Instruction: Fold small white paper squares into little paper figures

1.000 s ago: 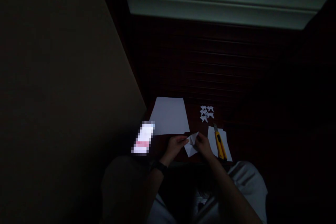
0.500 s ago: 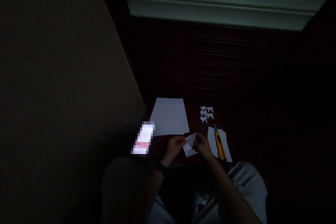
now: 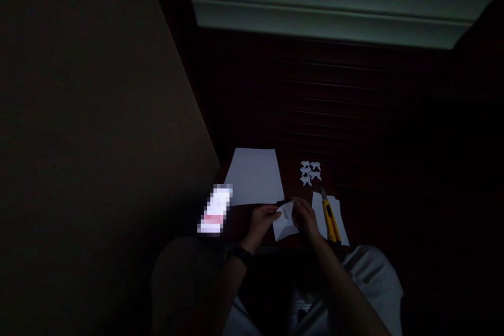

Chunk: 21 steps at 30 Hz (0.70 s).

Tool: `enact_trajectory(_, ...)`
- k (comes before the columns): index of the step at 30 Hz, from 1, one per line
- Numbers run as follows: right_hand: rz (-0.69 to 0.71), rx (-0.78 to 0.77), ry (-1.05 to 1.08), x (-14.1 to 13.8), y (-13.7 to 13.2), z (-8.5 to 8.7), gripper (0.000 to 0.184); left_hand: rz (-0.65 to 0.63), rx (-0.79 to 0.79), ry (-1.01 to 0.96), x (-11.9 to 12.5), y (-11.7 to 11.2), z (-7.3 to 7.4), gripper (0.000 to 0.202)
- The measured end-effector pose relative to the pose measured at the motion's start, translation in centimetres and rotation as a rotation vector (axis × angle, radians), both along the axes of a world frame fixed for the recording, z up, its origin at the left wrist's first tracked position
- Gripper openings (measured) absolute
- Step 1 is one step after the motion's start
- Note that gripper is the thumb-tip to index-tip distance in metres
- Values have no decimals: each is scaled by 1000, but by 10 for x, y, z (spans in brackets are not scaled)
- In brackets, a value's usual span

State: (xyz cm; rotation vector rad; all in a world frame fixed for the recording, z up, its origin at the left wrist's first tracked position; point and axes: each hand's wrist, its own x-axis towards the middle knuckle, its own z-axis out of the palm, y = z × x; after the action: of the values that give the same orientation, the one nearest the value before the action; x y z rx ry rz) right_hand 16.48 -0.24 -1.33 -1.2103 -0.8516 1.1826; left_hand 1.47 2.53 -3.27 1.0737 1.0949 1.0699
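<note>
Being pinched at opposite edges, the paper piece [image 3: 284, 227] is being held steady over the table [image 3: 293, 181] by left hand [image 3: 262, 219] and right hand [image 3: 305, 219].

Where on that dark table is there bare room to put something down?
A bare strip of table lies between the white sheet and the small folded pieces. Nearer, it is crowded: left hand, right hand, folded paper, yellow knife. Farther back is too dark.

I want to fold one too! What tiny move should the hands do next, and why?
Probably pinch the crease flat: the left hand and right hand both grip the top of the paper, whose flap looks only half folded. The dim light hides finer detail.
</note>
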Motion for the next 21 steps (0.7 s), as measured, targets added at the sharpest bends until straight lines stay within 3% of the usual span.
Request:
enact_trajectory(4,-67,22,-133,-3,2,-4,32,11,9,-3,0,-1,4,28)
enact_trajectory(9,25,36,-301,-4,4,-10,33,-97,65,18,-2,-4,13,33)
enact_trajectory(14,87,29,-361,-1,3,-9,36,-157,103,164,-2,-3,14,35)
enact_trajectory(21,-21,17,-418,0,5,-8,37,-144,130,242,-1,-1,11,33)
